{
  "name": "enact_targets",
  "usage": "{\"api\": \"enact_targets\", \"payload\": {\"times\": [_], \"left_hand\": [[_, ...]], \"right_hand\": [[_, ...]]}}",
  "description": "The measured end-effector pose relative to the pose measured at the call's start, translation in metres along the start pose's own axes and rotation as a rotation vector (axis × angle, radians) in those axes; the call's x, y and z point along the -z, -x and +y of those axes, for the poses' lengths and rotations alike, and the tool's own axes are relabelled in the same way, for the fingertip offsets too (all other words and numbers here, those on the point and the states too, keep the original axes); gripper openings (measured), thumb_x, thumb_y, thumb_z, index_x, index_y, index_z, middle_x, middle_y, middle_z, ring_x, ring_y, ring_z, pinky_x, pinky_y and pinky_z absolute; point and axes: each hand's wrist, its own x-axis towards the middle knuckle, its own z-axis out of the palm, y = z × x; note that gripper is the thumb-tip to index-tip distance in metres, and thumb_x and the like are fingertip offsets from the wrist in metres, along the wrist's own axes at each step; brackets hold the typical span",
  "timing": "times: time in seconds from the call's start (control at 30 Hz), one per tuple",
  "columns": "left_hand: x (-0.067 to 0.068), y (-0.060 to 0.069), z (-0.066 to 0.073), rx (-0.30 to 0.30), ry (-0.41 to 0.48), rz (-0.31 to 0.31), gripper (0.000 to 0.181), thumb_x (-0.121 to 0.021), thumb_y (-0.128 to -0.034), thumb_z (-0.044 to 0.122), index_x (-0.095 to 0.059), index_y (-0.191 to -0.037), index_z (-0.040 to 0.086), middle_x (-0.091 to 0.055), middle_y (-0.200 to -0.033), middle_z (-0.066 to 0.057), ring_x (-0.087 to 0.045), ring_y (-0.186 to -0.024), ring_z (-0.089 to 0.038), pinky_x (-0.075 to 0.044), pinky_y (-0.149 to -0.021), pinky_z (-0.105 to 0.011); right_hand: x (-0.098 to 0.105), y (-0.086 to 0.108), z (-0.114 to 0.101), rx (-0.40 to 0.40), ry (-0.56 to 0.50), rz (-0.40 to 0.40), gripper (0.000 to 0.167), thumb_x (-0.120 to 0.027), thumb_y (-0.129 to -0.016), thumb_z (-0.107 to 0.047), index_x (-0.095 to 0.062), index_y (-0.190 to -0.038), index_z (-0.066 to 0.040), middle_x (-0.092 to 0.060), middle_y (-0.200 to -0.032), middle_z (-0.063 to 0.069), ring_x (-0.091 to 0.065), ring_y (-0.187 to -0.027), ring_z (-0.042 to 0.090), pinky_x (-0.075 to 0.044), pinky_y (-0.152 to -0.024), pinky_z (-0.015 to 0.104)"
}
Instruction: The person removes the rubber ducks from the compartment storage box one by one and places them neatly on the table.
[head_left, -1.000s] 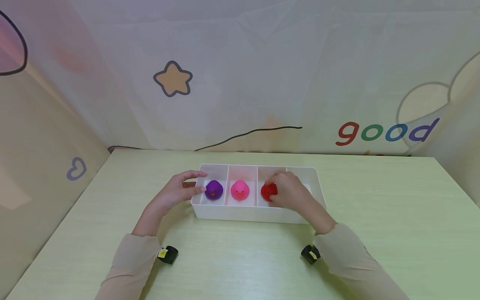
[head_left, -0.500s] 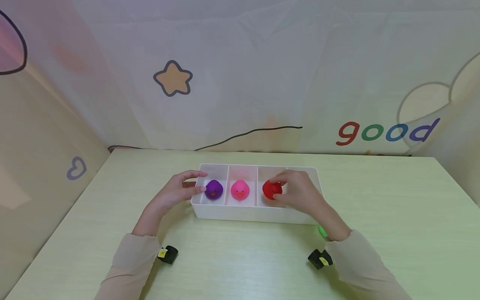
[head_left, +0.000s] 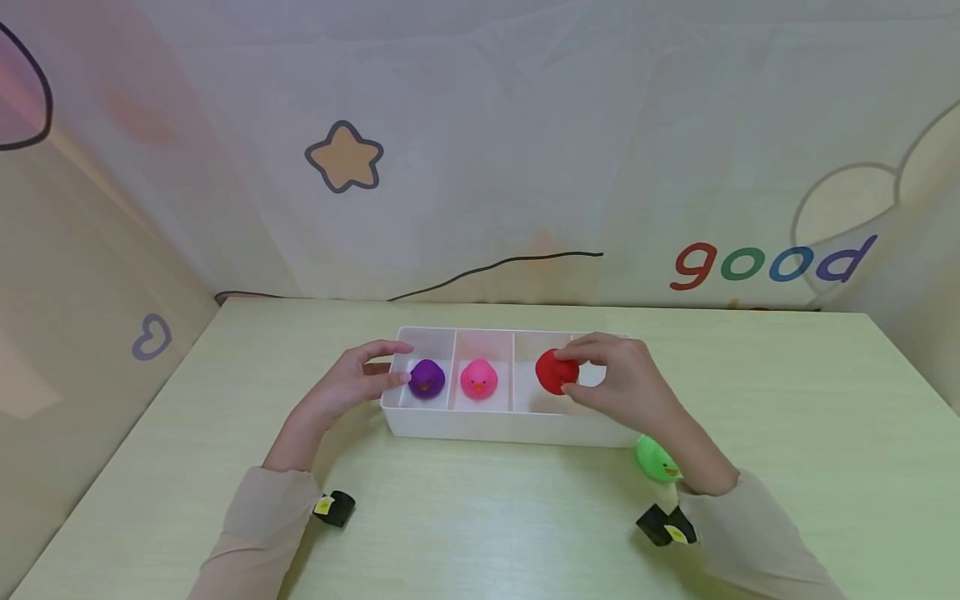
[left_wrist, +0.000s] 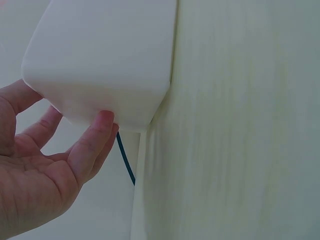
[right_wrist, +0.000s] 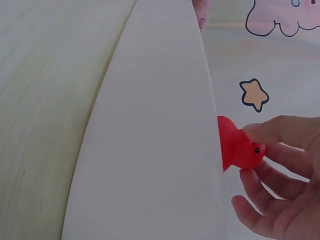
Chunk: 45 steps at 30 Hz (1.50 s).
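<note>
A white divided box [head_left: 495, 427] lies lengthwise on the table. My left hand [head_left: 360, 373] holds its left end; in the left wrist view the fingers [left_wrist: 95, 140] rest against the outside of the end wall. A purple rubber duck [head_left: 427, 380] sits in the leftmost compartment, a pink rubber duck [head_left: 478, 380] in the one beside it. Between thumb and fingers my right hand [head_left: 626, 375] pinches a red rubber duck [head_left: 555, 372] over the third compartment. In the right wrist view the red duck's base is partly hidden behind the box wall.
A green rubber duck [head_left: 658, 460] sits on the table off the box's front right corner, partly behind my right wrist. Black wrist cameras [head_left: 334, 508] hang by both sleeves. A printed curtain [head_left: 480, 167] closes off the table's back.
My right hand has lifted the red duck and moved it rightward. The green duck, hidden before by the right arm, has come into view. The left hand and box stay put.
</note>
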Motion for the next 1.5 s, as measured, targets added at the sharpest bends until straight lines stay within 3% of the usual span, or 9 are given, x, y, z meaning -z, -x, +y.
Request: {"api": "enact_targets", "payload": {"times": [0.43, 0.77, 1.07, 1.5], "left_hand": [[0.001, 0.000, 0.000, 0.008, -0.011, -0.002, 0.048, -0.065, -0.0842, 0.017, -0.049, -0.128, 0.006, -0.036, -0.139, -0.013, -0.040, -0.123, -0.038, -0.046, -0.087, -0.045], [0.001, 0.001, 0.001, 0.008, -0.003, -0.002, 0.049, -0.065, -0.0839, 0.016, -0.048, -0.129, 0.006, -0.037, -0.139, -0.014, -0.040, -0.123, -0.038, -0.048, -0.084, -0.043], [0.000, 0.001, 0.001, 0.022, -0.003, 0.003, 0.048, -0.065, -0.0841, 0.016, -0.048, -0.128, 0.007, -0.037, -0.138, -0.013, -0.040, -0.123, -0.037, -0.048, -0.084, -0.043], [0.001, 0.002, 0.000, 0.022, 0.003, 0.005, 0.048, -0.065, -0.0842, 0.016, -0.048, -0.128, 0.007, -0.038, -0.138, -0.013, -0.040, -0.123, -0.037, -0.048, -0.084, -0.043]], "right_hand": [[0.023, 0.020, -0.010, -0.001, 0.039, 0.023, 0.032, -0.076, -0.067, 0.004, -0.069, -0.098, -0.002, -0.066, -0.096, 0.007, -0.063, -0.086, 0.023, -0.052, -0.071, 0.035], [0.045, 0.042, -0.005, 0.042, 0.110, 0.101, 0.037, -0.078, -0.062, 0.004, -0.070, -0.096, -0.006, -0.066, -0.092, 0.004, -0.062, -0.084, 0.019, -0.048, -0.066, 0.021], [0.063, 0.065, 0.008, 0.006, 0.100, 0.144, 0.040, -0.080, -0.059, 0.004, -0.071, -0.095, -0.010, -0.066, -0.092, -0.001, -0.056, -0.083, -0.008, -0.043, -0.066, 0.008], [0.078, 0.092, 0.023, -0.071, 0.123, 0.143, 0.039, -0.081, -0.059, 0.001, -0.072, -0.095, -0.012, -0.060, -0.092, -0.020, -0.051, -0.085, -0.016, -0.040, -0.065, 0.007]]}}
